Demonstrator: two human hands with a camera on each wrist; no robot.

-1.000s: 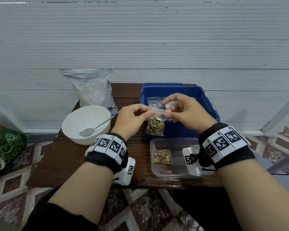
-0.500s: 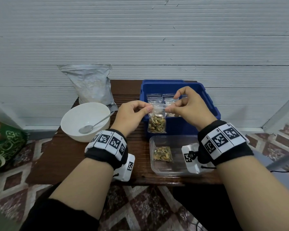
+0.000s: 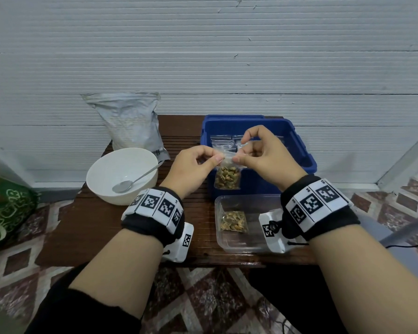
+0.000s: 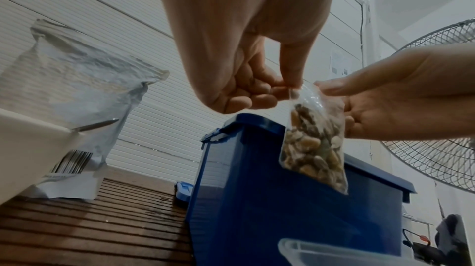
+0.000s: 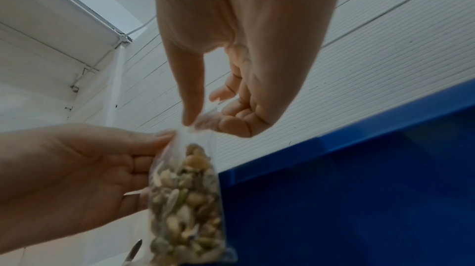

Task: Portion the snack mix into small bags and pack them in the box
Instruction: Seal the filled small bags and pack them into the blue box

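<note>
A small clear bag of snack mix (image 3: 227, 177) (image 4: 315, 144) (image 5: 186, 199) hangs in the air before the blue box (image 3: 297, 145). My left hand (image 3: 194, 165) (image 4: 246, 89) pinches its top left corner. My right hand (image 3: 258, 153) (image 5: 218, 112) pinches the top right edge with thumb and fingers, index finger raised. Inside the blue box (image 4: 270, 219) lie several empty small bags (image 3: 223, 142). Another filled small bag (image 3: 234, 221) lies in a clear plastic tray (image 3: 239, 247) near the table's front edge.
A white bowl (image 3: 106, 174) with a metal spoon (image 3: 133, 180) stands at the left of the brown slatted table (image 3: 87, 227). A large grey snack pouch (image 3: 130, 121) leans on the white wall behind it. A fan (image 4: 442, 128) stands to the right.
Both hands and the bag have stayed above the box front. My right fingers have shifted along the bag's top edge toward the left hand, and the index finger has lifted.
</note>
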